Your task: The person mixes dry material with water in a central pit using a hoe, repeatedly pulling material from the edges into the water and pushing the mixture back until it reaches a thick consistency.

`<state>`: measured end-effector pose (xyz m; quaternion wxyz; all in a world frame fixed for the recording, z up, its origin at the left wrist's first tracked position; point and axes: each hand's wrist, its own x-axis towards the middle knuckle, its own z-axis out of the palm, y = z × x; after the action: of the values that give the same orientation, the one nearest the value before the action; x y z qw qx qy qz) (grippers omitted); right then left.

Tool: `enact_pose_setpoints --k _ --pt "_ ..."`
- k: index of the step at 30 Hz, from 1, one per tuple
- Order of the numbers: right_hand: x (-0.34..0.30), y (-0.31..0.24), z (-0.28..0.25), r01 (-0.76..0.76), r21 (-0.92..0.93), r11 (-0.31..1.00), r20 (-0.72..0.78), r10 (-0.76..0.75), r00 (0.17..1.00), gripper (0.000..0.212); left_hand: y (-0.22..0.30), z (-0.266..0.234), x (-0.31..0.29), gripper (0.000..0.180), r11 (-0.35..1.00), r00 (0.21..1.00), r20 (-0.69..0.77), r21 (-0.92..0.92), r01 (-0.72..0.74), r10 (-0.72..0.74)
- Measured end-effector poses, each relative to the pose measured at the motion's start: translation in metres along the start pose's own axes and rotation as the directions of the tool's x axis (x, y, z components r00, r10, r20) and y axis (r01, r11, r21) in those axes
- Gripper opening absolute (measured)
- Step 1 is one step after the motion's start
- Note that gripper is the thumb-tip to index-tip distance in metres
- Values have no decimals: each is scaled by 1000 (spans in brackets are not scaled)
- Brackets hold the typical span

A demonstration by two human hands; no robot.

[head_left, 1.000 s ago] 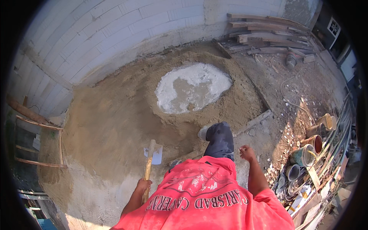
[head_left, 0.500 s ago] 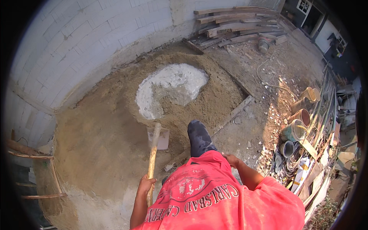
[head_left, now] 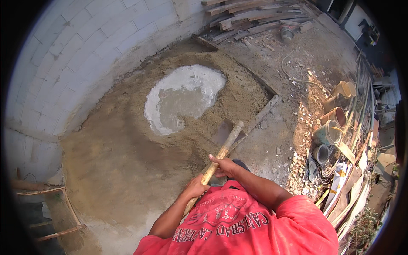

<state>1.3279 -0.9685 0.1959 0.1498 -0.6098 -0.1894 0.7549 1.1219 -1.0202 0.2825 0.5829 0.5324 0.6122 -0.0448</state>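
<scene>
Both my hands are closed around the wooden handle of a hoe [head_left: 228, 144]. My left hand [head_left: 196, 187] grips it lower, close to my red shirt, and my right hand [head_left: 225, 166] holds it farther up with the thumb lying along the wood. The hoe's flat blade [head_left: 221, 132] is against the near right slope of a sand mound [head_left: 248, 91], beside a board. In the mound's hollow lies a ring of pale grey cement powder [head_left: 155, 100] around a wet grey pool [head_left: 180, 104].
A wooden board [head_left: 259, 115] edges the mound on the right. The block wall [head_left: 85, 55] rises behind and to the left. Stacked planks [head_left: 255, 17] lie at the far end. Several buckets [head_left: 326, 132], poles and rubble line the right side, with a hose [head_left: 304, 80] on the ground.
The hoe has swung from left to right across the near side of the mound. My right hand has come from beside my shirt onto the handle. The raised boot is now mostly hidden.
</scene>
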Motion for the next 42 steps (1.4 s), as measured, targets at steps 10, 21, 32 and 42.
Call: enact_pose_setpoints --k 10,21,32,42 --pt "136 -14 -119 347 742 573 -455 51 889 11 82 -31 66 55 854 967 209 519 17 -147" --pt "333 -66 -291 370 381 847 -672 -21 740 15 75 79 341 50 971 924 300 57 231 -238" --pt "461 -134 -179 207 412 888 -708 169 686 26 28 -93 420 36 927 884 307 -13 374 -352" --pt "449 -249 31 235 703 671 -567 329 755 58 2 -386 375 25 879 798 404 30 476 -446"
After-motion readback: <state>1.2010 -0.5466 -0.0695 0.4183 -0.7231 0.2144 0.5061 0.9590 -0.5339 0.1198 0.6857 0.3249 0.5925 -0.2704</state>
